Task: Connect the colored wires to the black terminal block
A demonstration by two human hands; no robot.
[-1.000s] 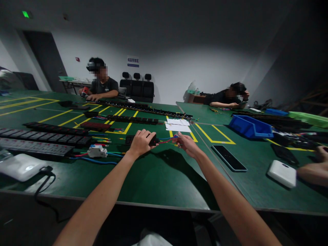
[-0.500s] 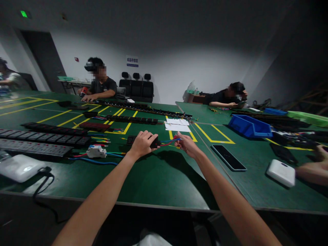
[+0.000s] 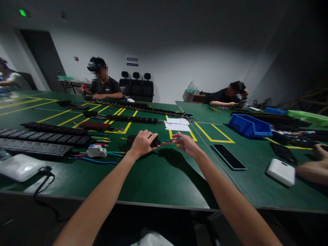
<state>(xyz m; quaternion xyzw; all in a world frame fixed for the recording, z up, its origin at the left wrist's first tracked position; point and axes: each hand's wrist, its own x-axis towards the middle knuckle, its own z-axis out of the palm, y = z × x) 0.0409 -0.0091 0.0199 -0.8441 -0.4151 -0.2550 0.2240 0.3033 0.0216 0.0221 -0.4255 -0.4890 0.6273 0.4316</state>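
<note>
My left hand (image 3: 142,144) is closed over a small black box (image 3: 131,139) with wires coming out of both ends; most of the box is under my palm and fingers. From its right end run red and blue wires (image 3: 167,141). Their tips meet the fingers of my right hand (image 3: 188,143), which pinch the wire ends, with a bit of yellow showing below. The box is held just over the green table (image 3: 143,184). To the left, a white-grey connector block (image 3: 96,151) joins thick coloured wires to a socket strip (image 3: 33,147).
A phone (image 3: 228,157), a white power bank (image 3: 281,172) and a blue bin (image 3: 249,125) sit to my right, where another person's hand (image 3: 314,167) rests. White paper (image 3: 176,124) lies ahead. A white device with a cable (image 3: 20,167) is at left. Co-workers sit across the table.
My right hand's fingers have shifted slightly on the wire ends. My left hand stays on the box. Across the table, a co-worker's hand and red tool have moved a little.
</note>
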